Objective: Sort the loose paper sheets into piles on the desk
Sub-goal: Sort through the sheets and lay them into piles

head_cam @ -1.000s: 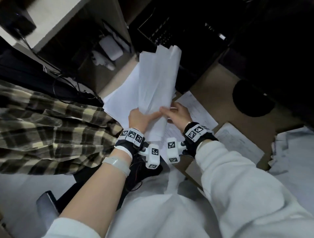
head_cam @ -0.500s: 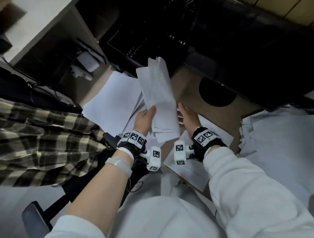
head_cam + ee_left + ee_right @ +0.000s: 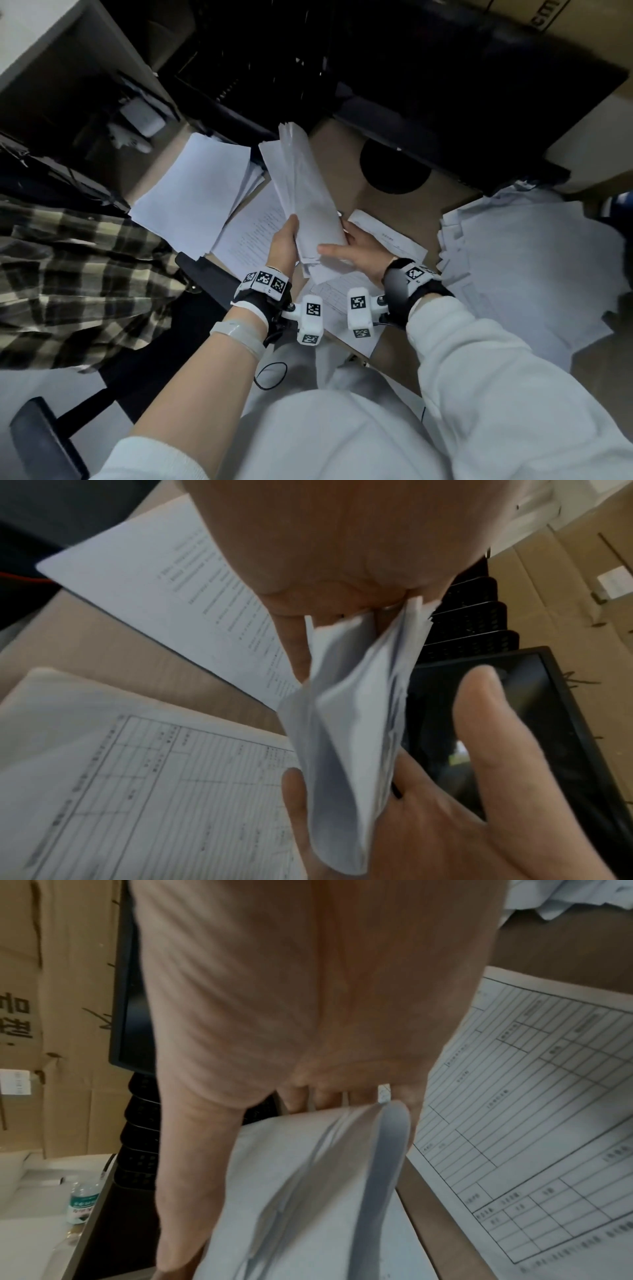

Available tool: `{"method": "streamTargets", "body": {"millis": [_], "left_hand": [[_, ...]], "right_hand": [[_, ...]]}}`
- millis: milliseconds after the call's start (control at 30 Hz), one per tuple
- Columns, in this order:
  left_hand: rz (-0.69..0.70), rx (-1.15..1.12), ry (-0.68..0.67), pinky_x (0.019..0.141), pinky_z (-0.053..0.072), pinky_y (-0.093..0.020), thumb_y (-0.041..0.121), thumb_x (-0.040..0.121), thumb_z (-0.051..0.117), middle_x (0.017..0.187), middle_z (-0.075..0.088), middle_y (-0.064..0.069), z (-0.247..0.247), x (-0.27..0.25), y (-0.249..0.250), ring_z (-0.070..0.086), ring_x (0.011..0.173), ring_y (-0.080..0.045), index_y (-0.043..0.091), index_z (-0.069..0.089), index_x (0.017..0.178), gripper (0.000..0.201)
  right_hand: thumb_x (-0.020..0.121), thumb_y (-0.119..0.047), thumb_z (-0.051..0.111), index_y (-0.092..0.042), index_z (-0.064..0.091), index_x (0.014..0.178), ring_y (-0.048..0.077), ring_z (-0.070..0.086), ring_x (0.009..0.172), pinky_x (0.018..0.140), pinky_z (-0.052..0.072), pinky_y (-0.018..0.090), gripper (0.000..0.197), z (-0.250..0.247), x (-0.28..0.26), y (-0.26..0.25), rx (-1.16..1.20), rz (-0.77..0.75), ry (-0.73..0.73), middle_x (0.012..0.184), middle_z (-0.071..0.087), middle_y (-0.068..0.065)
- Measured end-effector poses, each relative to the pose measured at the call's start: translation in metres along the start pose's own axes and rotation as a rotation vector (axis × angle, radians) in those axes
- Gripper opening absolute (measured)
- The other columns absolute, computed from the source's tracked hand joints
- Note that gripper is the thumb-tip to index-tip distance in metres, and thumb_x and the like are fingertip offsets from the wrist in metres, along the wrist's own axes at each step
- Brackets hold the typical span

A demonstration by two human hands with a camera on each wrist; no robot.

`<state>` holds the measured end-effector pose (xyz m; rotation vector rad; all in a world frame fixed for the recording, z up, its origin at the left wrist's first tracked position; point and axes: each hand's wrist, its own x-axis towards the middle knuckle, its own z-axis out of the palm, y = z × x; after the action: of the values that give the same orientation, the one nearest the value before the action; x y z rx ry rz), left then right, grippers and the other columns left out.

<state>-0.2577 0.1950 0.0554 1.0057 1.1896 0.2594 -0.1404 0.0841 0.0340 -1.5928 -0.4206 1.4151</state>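
A bundle of white sheets (image 3: 305, 192) stands tilted upright over the middle of the brown desk (image 3: 342, 150). My left hand (image 3: 289, 236) grips its lower left edge, pinching the sheets (image 3: 356, 723) between thumb and fingers. My right hand (image 3: 337, 241) holds the lower right, thumb across the front and fingers behind; the bundle (image 3: 308, 1191) curls in its grasp. On the desk lie a blank white pile (image 3: 191, 195) at the left, a printed text sheet (image 3: 253, 236) beside it, ruled form sheets (image 3: 387, 236) under my hands, and a big loose heap (image 3: 531, 267) at the right.
A dark monitor (image 3: 462, 85) on a round black base (image 3: 394, 168) stands at the back. Black mesh trays (image 3: 239, 68) sit behind the left pile. Plaid cloth (image 3: 68, 274) and a chair arm (image 3: 205, 270) lie to my left. Cardboard boxes (image 3: 68, 988) and a water bottle (image 3: 82, 1202) show beyond.
The bundle has moved right, off the left pile toward the desk's middle. My right hand, open beside it half a second ago, now has its thumb across the front.
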Motion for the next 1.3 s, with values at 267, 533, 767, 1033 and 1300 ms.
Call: {"method": "streamTargets", "body": {"millis": [267, 533, 767, 1033, 1300], "left_hand": [[-0.05, -0.137, 0.013, 0.084, 0.055, -0.039, 0.043, 0.088, 0.051, 0.106, 0.072, -0.019, 0.012, -0.014, 0.002, 0.067, 0.102, -0.036, 0.006, 0.067, 0.107, 0.045], [0.011, -0.075, -0.012, 0.056, 0.049, -0.023, 0.024, 0.092, 0.046, 0.082, 0.06, -0.011, 0.001, -0.003, 0.004, 0.059, 0.075, -0.025, 0.011, 0.058, 0.085, 0.019], [-0.122, -0.129, -0.219, 0.104, 0.048, -0.05, 0.044, 0.094, 0.054, 0.12, 0.069, -0.02, -0.026, 0.031, 0.008, 0.066, 0.112, -0.037, 0.003, 0.062, 0.126, 0.053], [0.022, 0.183, -0.313, 0.096, 0.054, -0.048, 0.027, 0.097, 0.059, 0.106, 0.074, -0.014, -0.04, 0.053, 0.016, 0.072, 0.099, -0.029, 0.005, 0.069, 0.113, 0.029], [0.165, 0.341, -0.368, 0.094, 0.052, -0.052, 0.031, 0.082, 0.068, 0.108, 0.071, -0.021, -0.035, 0.043, 0.025, 0.066, 0.103, -0.039, 0.017, 0.072, 0.094, 0.018]], "right_hand": [[0.068, -0.04, 0.088, -0.04, 0.037, 0.146, 0.012, 0.063, 0.117, 0.104, 0.049, 0.039, 0.093, -0.013, -0.015, -0.014, -0.054, -0.098, -0.029, 0.129, 0.065, -0.01], [0.074, -0.034, 0.084, -0.039, 0.039, 0.147, 0.008, 0.061, 0.12, 0.109, 0.045, 0.04, 0.086, 0.0, -0.007, -0.015, 0.039, -0.107, 0.039, 0.132, 0.064, -0.014], [0.079, -0.045, 0.08, -0.044, 0.036, 0.148, 0.005, 0.059, 0.123, 0.107, 0.044, 0.033, 0.082, 0.023, 0.011, -0.013, 0.065, -0.05, 0.086, 0.137, 0.059, -0.016], [0.079, -0.064, 0.068, -0.029, 0.058, 0.133, 0.01, 0.066, 0.111, 0.099, 0.051, 0.035, 0.065, 0.044, 0.027, -0.026, 0.137, 0.028, 0.24, 0.121, 0.07, -0.01], [0.084, -0.037, 0.072, -0.016, 0.062, 0.128, 0.023, 0.069, 0.108, 0.091, 0.057, 0.039, 0.05, 0.04, 0.04, -0.034, 0.169, 0.035, 0.277, 0.116, 0.073, 0.003]]}}
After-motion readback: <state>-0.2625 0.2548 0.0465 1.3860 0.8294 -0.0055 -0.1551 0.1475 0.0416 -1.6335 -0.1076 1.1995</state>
